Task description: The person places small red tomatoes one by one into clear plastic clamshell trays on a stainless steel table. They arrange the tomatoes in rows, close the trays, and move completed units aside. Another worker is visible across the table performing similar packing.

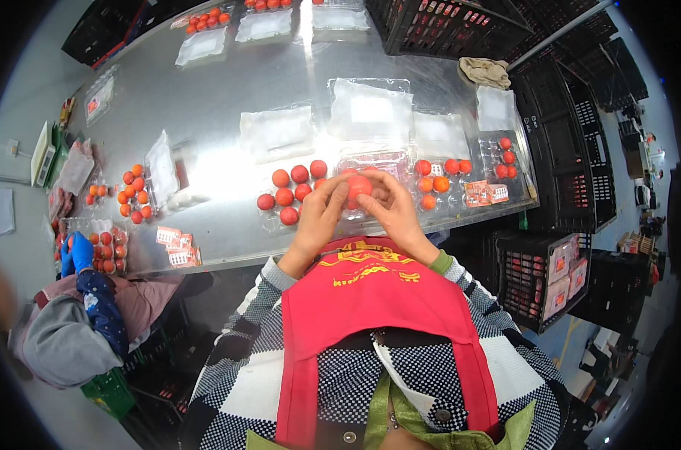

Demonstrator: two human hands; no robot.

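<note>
A round red fruit [359, 188], possibly a tomato, is held between the fingertips of my left hand [322, 212] and my right hand [396, 209], just above the table's near side. Beneath them is a clear plastic clamshell pack [374, 160] with red fruit in it, partly hidden by my hands. To the left, another clear pack holds several red fruits [284, 196]. On the right, an open pack has red and orange fruits [441, 184] in its cups. White padded sheets [368, 109] lie in the raised lids behind.
Red-and-white sticker sheets [487, 193] lie at right, and more sticker sheets [178, 246] at left. A co-worker's blue-gloved hands [77, 253] are over a fruit pack. Black plastic crates [453, 28] stand behind and at right. A cloth [485, 72] rests by the table edge.
</note>
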